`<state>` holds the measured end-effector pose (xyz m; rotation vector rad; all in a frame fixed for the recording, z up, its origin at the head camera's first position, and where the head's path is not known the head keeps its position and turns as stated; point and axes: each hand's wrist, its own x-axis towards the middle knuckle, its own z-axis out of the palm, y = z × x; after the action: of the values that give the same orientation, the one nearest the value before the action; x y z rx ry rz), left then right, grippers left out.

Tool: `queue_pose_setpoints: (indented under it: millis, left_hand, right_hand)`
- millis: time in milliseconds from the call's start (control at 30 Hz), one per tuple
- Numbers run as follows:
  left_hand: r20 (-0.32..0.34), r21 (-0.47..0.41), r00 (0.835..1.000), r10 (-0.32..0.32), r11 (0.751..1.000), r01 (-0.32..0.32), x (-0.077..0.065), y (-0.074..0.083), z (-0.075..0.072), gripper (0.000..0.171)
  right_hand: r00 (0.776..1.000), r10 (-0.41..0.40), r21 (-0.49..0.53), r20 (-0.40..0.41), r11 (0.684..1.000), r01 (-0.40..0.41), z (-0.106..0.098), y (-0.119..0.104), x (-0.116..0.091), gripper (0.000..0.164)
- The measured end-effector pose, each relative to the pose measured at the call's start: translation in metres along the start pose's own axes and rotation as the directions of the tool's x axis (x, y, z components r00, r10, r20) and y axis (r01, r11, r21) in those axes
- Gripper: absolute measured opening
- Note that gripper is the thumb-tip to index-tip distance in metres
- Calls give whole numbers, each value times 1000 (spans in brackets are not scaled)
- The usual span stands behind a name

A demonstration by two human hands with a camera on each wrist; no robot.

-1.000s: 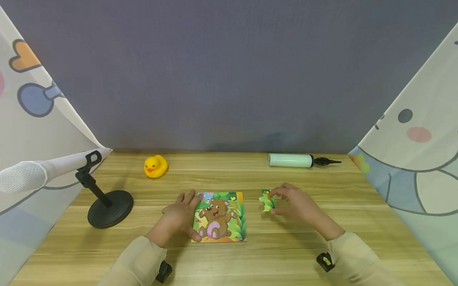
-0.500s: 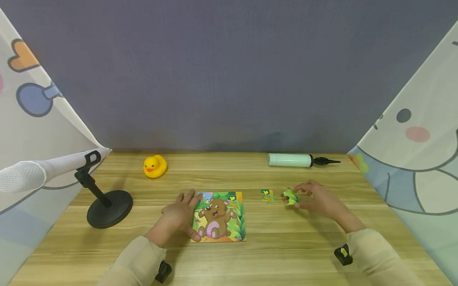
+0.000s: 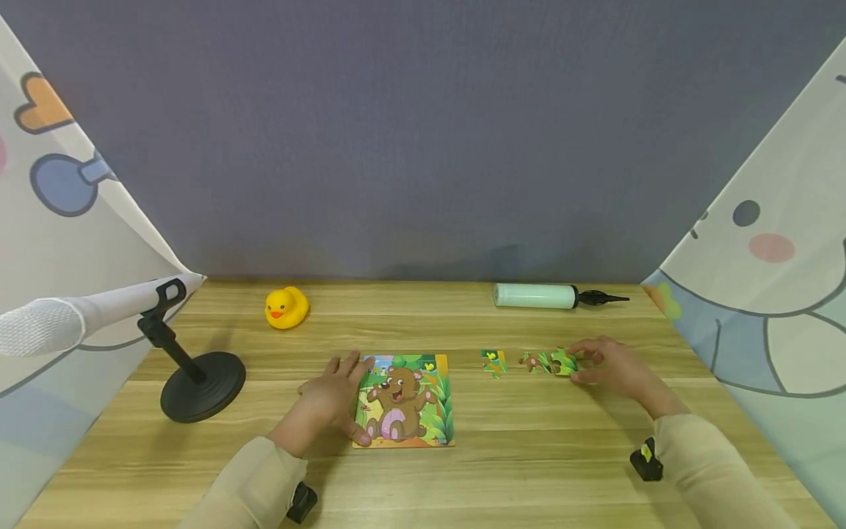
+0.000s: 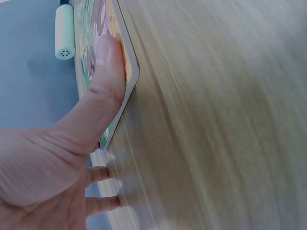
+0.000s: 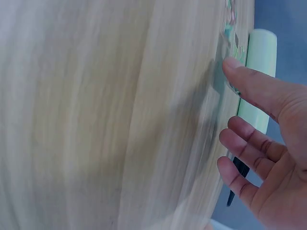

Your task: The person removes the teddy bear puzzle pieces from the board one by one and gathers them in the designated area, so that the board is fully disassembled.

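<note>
Puzzle piece, green, at right end of row on counter; your right grip pinches its right side, thumb near, finger far. Middle piece just beside it, left piece apart. Your left grip spread, thumb resting on bear board. Pale-green pump lies behind row, duck beyond board, leftward.

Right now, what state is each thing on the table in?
Bear picture: lying flat
Left loose piece: flat, set apart
Middle loose piece: flat
Right loose piece: held at its edge
Yellow duck: upright
Pump: on its side
Microphone: mounted, tilted
Left grip: spread, thumb on bear picture
Right grip: pinches right loose piece
</note>
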<state>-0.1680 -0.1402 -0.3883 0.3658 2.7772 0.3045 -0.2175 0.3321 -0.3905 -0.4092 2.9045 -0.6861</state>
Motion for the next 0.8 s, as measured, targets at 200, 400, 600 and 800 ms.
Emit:
queue_pose_setpoints:
  millis: [200,400,600,800]
  left_hand:
    - [2,4,1000,0,1000,0,0,0,0,129]
    - [5,11,1000,-3,1000,3,1,0,0,129]
    - [7,11,1000,-3,1000,3,1,0,0,130]
    - [8,18,1000,-4,1000,4,2,-1,1,130]
  right_hand:
    - [1000,-13,-11,8,1000,13,-4,12,1,49]
    - [1000,-8,-6,22,1000,8,-3,20,2,50]
    - [999,-19,0,40,1000,19,-3,26,5,51]
    - [997,-49,-18,55,999,50,-6,23,8,52]
